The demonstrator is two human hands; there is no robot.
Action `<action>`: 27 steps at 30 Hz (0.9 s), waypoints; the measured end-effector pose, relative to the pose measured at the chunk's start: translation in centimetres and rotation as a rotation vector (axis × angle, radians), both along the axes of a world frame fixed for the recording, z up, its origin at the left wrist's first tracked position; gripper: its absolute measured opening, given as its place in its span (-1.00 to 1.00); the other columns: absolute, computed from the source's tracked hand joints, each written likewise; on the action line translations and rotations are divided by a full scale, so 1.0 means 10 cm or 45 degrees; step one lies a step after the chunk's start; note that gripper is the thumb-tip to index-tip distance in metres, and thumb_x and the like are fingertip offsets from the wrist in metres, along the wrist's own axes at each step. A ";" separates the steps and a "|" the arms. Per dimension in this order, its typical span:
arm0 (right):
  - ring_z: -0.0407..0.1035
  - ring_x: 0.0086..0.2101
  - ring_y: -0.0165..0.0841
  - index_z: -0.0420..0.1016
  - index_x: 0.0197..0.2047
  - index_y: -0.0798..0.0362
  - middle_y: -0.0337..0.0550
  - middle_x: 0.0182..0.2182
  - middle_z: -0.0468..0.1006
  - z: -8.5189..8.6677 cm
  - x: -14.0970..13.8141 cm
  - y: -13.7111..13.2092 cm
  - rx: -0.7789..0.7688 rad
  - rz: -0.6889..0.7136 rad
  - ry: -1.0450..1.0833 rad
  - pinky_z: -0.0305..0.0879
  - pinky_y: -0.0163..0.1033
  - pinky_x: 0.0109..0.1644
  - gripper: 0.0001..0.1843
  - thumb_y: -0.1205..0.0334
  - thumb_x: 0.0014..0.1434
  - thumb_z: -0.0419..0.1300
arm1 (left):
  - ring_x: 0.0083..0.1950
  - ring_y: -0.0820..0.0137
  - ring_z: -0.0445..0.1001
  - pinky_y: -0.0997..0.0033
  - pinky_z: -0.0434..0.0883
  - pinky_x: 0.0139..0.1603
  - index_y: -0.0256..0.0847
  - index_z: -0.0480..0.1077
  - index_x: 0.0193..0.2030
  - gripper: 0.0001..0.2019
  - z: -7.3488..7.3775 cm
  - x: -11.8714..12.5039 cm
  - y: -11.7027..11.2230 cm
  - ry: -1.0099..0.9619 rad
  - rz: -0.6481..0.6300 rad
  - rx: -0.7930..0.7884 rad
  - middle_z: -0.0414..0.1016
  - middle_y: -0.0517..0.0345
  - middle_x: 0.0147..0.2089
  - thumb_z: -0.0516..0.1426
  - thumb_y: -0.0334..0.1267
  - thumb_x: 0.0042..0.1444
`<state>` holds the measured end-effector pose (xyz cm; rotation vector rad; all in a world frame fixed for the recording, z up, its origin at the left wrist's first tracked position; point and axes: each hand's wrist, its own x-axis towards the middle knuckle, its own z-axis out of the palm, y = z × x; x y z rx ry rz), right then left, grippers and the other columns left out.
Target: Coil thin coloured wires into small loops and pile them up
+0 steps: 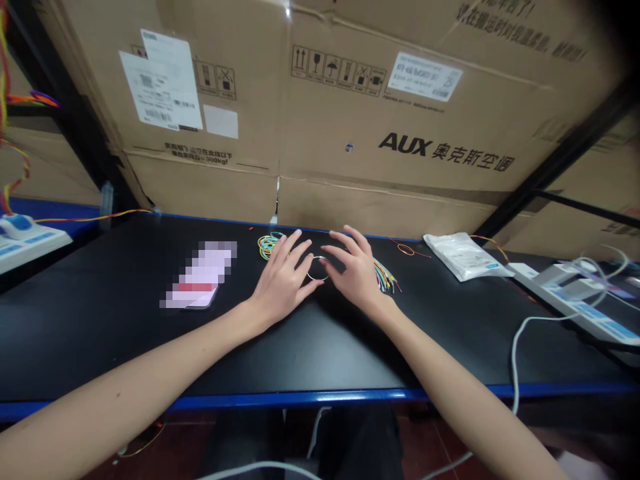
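Observation:
My left hand (283,280) and my right hand (355,273) rest low over a black table top (310,353), fingers spread. Between them lies a thin pale wire loop (316,269), close to the thumb of my left hand and the fingertips of my right hand. Neither hand visibly grips it. Behind my left fingers sits a coil of yellow, green and blue wires (269,245). A bundle of short coloured wires (385,276) lies partly under the edge of my right hand.
A pixelated phone (199,275) lies to the left. To the right are a small orange wire loop (406,249), a white packet (465,257) and a white power strip (570,297) with cables. Stacked cardboard boxes (350,133) form the back wall. The table has a blue front edge (300,398).

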<state>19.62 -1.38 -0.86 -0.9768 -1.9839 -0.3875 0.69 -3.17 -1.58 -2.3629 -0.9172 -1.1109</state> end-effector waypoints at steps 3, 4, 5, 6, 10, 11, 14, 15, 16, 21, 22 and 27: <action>0.00 0.29 -0.05 0.61 -0.18 -0.06 -0.09 0.18 0.38 0.00 0.00 -0.01 0.099 -0.092 -0.111 0.06 0.25 0.29 -0.82 0.20 0.22 0.17 | 0.38 -0.04 0.10 -0.21 0.16 0.32 -0.37 0.44 0.00 -0.67 0.00 0.00 0.00 0.015 0.018 0.017 0.38 -0.26 0.18 0.18 -0.20 0.15; -0.03 0.30 -0.04 0.61 -0.19 -0.07 -0.11 0.20 0.36 0.00 -0.01 -0.02 0.103 -0.104 -0.150 0.02 0.27 0.30 -0.81 0.21 0.23 0.16 | 0.38 -0.04 0.10 -0.21 0.16 0.32 -0.37 0.44 0.00 -0.67 0.00 0.00 0.00 0.016 0.020 0.016 0.38 -0.26 0.18 0.18 -0.20 0.15; -0.05 0.31 -0.03 0.61 -0.18 -0.08 -0.12 0.22 0.34 0.00 -0.01 -0.03 0.099 -0.114 -0.183 -0.02 0.30 0.31 -0.80 0.22 0.24 0.14 | 0.38 -0.04 0.10 -0.21 0.16 0.32 -0.37 0.44 -0.01 -0.67 -0.01 0.00 0.00 0.016 0.020 0.013 0.38 -0.26 0.18 0.19 -0.20 0.15; -0.07 0.32 -0.03 0.61 -0.18 -0.08 -0.13 0.23 0.33 -0.01 -0.02 -0.04 0.091 -0.124 -0.206 -0.05 0.31 0.31 -0.79 0.24 0.25 0.13 | 0.38 -0.05 0.10 -0.21 0.16 0.32 -0.37 0.45 -0.01 -0.67 -0.01 0.00 0.00 0.016 0.018 0.007 0.38 -0.26 0.17 0.19 -0.20 0.15; -0.18 0.35 -0.01 0.61 -0.21 -0.03 -0.13 0.22 0.34 -0.02 -0.06 -0.07 0.053 -0.140 -0.231 -0.15 0.33 0.34 -0.76 0.29 0.27 0.09 | 0.37 -0.06 0.11 -0.25 0.16 0.31 -0.34 0.45 -0.01 -0.68 -0.01 0.01 0.01 0.010 0.009 -0.017 0.39 -0.25 0.16 0.21 -0.22 0.12; -0.21 0.35 0.00 0.61 -0.23 -0.01 -0.13 0.22 0.34 -0.02 -0.06 -0.07 0.038 -0.135 -0.235 -0.17 0.34 0.34 -0.75 0.31 0.27 0.08 | 0.37 -0.06 0.12 -0.25 0.17 0.30 -0.34 0.46 -0.01 -0.68 -0.01 0.01 0.01 0.007 0.008 -0.020 0.39 -0.24 0.16 0.21 -0.22 0.12; -0.24 0.36 0.00 0.59 -0.27 0.03 -0.13 0.21 0.35 -0.01 -0.06 -0.07 -0.023 -0.091 -0.243 -0.18 0.34 0.34 -0.74 0.36 0.26 0.05 | 0.36 -0.05 0.13 -0.24 0.17 0.31 -0.34 0.46 -0.02 -0.69 -0.01 0.01 0.00 0.005 0.011 -0.022 0.40 -0.25 0.16 0.21 -0.23 0.12; -0.23 0.36 0.00 0.58 -0.28 0.03 -0.14 0.20 0.37 -0.01 -0.06 -0.06 -0.047 -0.066 -0.238 -0.18 0.33 0.34 -0.74 0.37 0.26 0.05 | 0.36 -0.05 0.13 -0.24 0.17 0.31 -0.34 0.46 -0.03 -0.69 -0.01 0.01 0.00 0.010 0.015 -0.022 0.40 -0.25 0.16 0.21 -0.23 0.12; -0.21 0.35 -0.01 0.57 -0.28 0.03 -0.14 0.17 0.40 -0.01 -0.06 -0.06 -0.075 -0.036 -0.228 -0.17 0.33 0.35 -0.74 0.37 0.26 0.05 | 0.36 -0.05 0.12 -0.24 0.17 0.31 -0.34 0.46 -0.03 -0.69 -0.01 0.01 0.00 0.020 0.020 -0.021 0.40 -0.25 0.16 0.21 -0.23 0.12; 0.10 0.26 -0.11 0.51 -0.28 0.02 -0.16 -0.03 0.55 -0.04 -0.02 -0.01 -0.280 0.098 -0.153 -0.08 0.26 0.34 -0.73 0.37 0.29 -0.01 | 0.37 -0.06 0.11 -0.22 0.18 0.31 -0.37 0.45 -0.02 -0.69 0.00 0.01 0.00 0.074 0.054 -0.008 0.38 -0.27 0.17 0.20 -0.23 0.13; 0.15 0.23 -0.13 0.50 -0.27 0.02 -0.17 -0.06 0.56 -0.05 -0.02 0.00 -0.310 0.108 -0.139 -0.06 0.24 0.34 -0.72 0.37 0.30 -0.03 | 0.37 -0.06 0.11 -0.22 0.18 0.31 -0.37 0.45 -0.01 -0.68 0.00 0.00 0.01 0.076 0.056 -0.008 0.39 -0.27 0.17 0.20 -0.23 0.13; 0.22 0.18 -0.15 0.51 -0.18 0.01 -0.12 -0.05 0.54 -0.10 -0.01 0.04 -0.229 0.083 -0.062 0.03 0.17 0.32 -0.81 0.29 0.28 0.05 | 0.37 -0.06 0.12 -0.24 0.18 0.30 -0.34 0.44 0.01 -0.68 -0.01 -0.01 0.02 0.073 0.063 -0.024 0.39 -0.26 0.16 0.20 -0.23 0.14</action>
